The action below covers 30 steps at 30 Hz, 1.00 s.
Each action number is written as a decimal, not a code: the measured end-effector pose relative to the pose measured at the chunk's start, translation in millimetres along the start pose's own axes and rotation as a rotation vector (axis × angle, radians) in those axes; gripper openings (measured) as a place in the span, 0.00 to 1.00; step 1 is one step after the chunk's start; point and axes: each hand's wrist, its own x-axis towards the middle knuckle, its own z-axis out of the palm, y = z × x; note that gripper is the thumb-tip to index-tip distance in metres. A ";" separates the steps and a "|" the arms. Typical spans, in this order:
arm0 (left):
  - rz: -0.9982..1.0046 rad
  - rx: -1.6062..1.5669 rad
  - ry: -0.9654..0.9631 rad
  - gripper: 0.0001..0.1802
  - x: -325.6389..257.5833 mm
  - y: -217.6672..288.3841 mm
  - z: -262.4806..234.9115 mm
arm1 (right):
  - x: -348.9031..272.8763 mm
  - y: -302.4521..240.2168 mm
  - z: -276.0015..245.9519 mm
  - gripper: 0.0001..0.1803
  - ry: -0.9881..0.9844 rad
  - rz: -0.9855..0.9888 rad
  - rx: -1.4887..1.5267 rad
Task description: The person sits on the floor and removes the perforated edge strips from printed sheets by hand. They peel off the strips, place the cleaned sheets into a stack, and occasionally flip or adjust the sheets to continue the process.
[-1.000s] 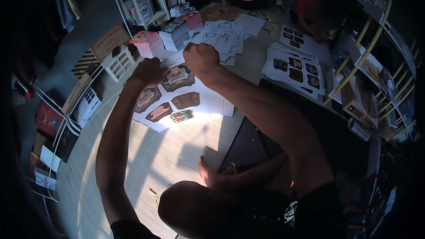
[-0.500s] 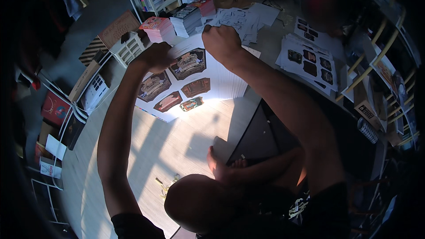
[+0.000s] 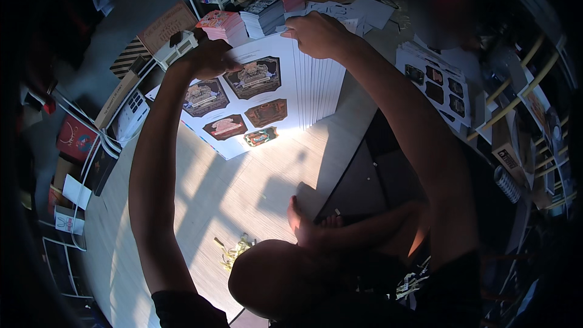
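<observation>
A thick stack of printed sheets [image 3: 243,109] stands on edge, tilted, on the pale work surface in front of me. Its front sheet carries several dark ornate label designs. My left hand [image 3: 209,59] is closed on the top left edge of the sheets. At the top right corner, my right hand [image 3: 322,35] grips them with bent fingers. Below that hand the sheets part into thin, separate layers along their right side. Fingertips behind the paper are hidden.
Stacks of cards [image 3: 262,17] stand beyond the sheets. Printed label sheets [image 3: 434,82] lie at the right, near a yellow-barred rack [image 3: 537,73]. Yellowish paper scraps [image 3: 234,250] lie by my knee [image 3: 261,279]; my bare foot [image 3: 299,222] rests on the surface. Another person sits at the far side.
The sheets stand more upright, and their right side shows more separated layers. Both hands still hold the top edge; my right hand is slightly farther right.
</observation>
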 end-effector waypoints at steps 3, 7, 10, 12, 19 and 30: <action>0.034 0.149 0.027 0.38 13.2 12.4 5.3 | -8.1 -6.1 12.2 0.10 0.144 0.041 -0.189; -0.078 0.129 0.079 0.37 14.7 31.7 13.1 | -1.3 -29.1 31.1 0.09 0.219 0.193 -0.294; -0.006 0.116 0.038 0.33 9.5 30.2 4.3 | -10.7 -9.6 24.7 0.12 0.241 0.095 -0.232; 0.003 0.096 0.031 0.29 4.2 19.2 -3.2 | -14.5 -14.1 5.6 0.12 0.229 0.011 -0.233; -0.039 0.051 -0.121 0.45 -1.2 30.3 -9.0 | -14.7 -2.4 -2.1 0.11 -0.002 -0.005 -0.122; 0.058 -0.081 0.008 0.36 -7.1 18.3 2.4 | -6.4 -27.3 -16.0 0.12 -0.154 0.087 -0.002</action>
